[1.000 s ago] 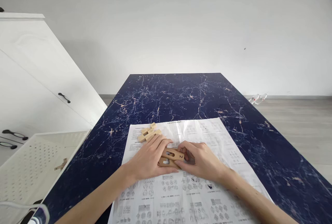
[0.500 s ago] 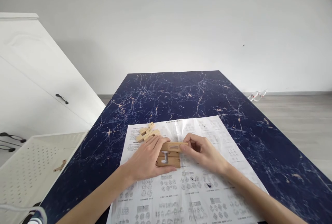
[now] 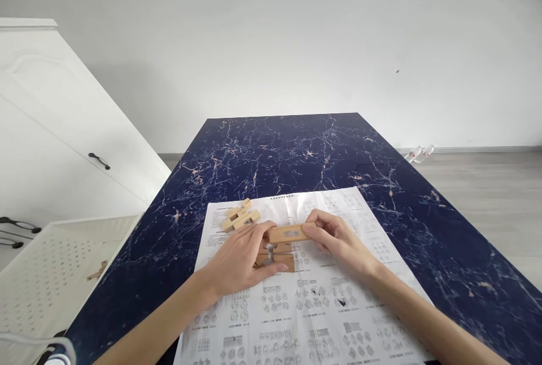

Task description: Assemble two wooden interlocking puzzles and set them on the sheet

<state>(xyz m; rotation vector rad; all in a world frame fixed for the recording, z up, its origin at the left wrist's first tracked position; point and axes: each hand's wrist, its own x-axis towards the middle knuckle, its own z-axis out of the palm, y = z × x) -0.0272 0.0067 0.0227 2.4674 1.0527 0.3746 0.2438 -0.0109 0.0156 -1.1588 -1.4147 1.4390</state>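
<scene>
On the printed sheet (image 3: 334,348), my left hand (image 3: 237,255) curls round notched wooden puzzle pieces (image 3: 283,262), thumb on the near piece. A gap between these pieces shows the paper below. My right hand (image 3: 334,235) pinches the right end of a wooden puzzle bar (image 3: 284,234) with a recess in its face. This bar sits just beyond the notched pieces, and my left fingertips reach its left end. Whether the bar touches the pieces under it, I cannot tell. Lighter wooden puzzle pieces (image 3: 240,217) lie together beyond my left hand.
The sheet lies on a dark blue marbled table (image 3: 279,156). A white perforated tray (image 3: 46,269) holding a small wooden piece (image 3: 97,271) is at left, near a white cabinet (image 3: 63,122). Clear plastic (image 3: 419,154) shows past the right table edge.
The bar in my right hand has shifted slightly away and to the right, and its recessed face is turned more toward me. My left thumb has moved up onto the near piece.
</scene>
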